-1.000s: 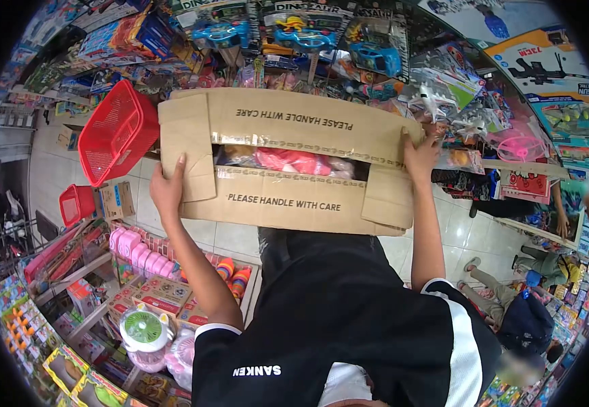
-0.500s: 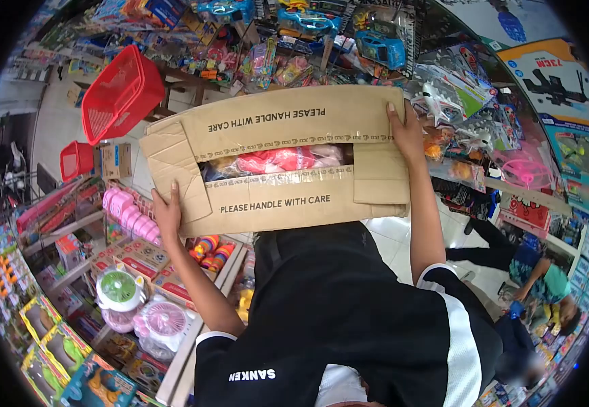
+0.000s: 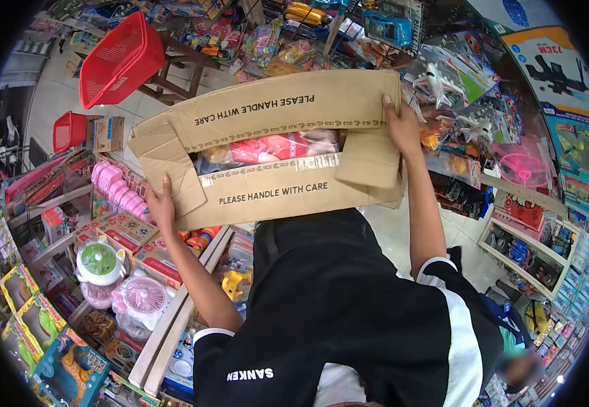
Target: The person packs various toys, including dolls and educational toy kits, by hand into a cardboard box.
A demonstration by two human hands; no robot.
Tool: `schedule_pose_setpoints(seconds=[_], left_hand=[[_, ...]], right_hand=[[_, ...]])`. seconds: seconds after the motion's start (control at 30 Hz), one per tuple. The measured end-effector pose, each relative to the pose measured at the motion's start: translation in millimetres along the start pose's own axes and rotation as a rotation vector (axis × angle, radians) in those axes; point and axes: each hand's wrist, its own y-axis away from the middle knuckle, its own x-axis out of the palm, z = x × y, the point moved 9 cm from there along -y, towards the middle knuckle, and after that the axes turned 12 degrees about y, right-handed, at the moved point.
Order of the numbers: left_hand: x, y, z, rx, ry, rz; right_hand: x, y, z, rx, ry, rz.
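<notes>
A brown cardboard box (image 3: 274, 192) printed "PLEASE HANDLE WITH CARE" is held in front of my body. Its top flaps stand partly apart, and pink and red items in clear plastic (image 3: 267, 147) show through the gap. My left hand (image 3: 161, 203) grips the box's left end, thumb on top and the other fingers mostly hidden beneath. At the far right end, my right hand (image 3: 401, 125) is closed on the edge, thumb over the upper flap. A short end flap (image 3: 369, 159) on the right lies slightly lifted.
Red plastic baskets (image 3: 122, 61) stand at upper left, near a small carton (image 3: 108, 133). Shelves at left hold pink and green fans (image 3: 101, 262) and boxed toys. Packaged toys fill the far display, with a toy plane (image 3: 437, 85) at right. A person (image 3: 511, 332) is low at right.
The box has shifted slightly left and up in view, still in both hands. Its right end flap has lifted a little. The person at lower right has changed position.
</notes>
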Motion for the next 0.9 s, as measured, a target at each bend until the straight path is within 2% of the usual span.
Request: schedule_pose_setpoints(seconds=[0.03,0.07,0.17,0.23,0.33,0.47,0.53,0.67,0.73,0.8,0.83,0.9], left_hand=[[-7.6,2.8,5.5,0.061,-0.041,-0.089],[-9.0,7.8,17.1,0.059,-0.037,-0.084],[-19.0,37.9,16.8,0.112,-0.131,-0.184],[-15.4,65.4,-5.5,0.141,0.01,-0.158],[-20.6,92.1,-1.6,0.182,0.015,-0.198],[-17.9,115.7,-7.7,0.227,-0.1,-0.158],[-5.0,125.7,2.6,0.138,-0.012,-0.04],[18.7,150.4,-0.5,0.15,-0.004,0.071],[30.4,158.6,20.6,0.082,-0.141,0.096],[43.6,166.2,37.0,0.087,-0.155,0.11],[48.7,176.8,38.6,0.078,-0.147,0.122],[67.9,190.5,36.4,0.095,-0.089,0.164]], right_hand=[[1.4,0.9,-6.1,0.012,0.097,-0.078],[-0.1,4.7,-12.5,0.024,0.197,-0.154],[-7.4,27.4,-12.9,-0.007,0.222,-0.223],[-15.5,48.8,-15.3,0.016,0.226,-0.229],[-30.8,92.7,-24.7,0.078,0.226,-0.194],[-55.3,145.9,-53.7,0.116,0.165,-0.224],[-61.4,174.7,-76.7,0.177,0.189,-0.126],[-72.0,232.0,-129.8,0.266,0.158,-0.106],[-77.2,259.0,-140.7,0.28,0.104,-0.13],[-83.7,281.4,-159.3,0.384,0.139,-0.124],[-92.6,291.5,-156.7,0.385,0.24,-0.126],[-99.7,302.8,-177.3,0.372,0.214,-0.164]])
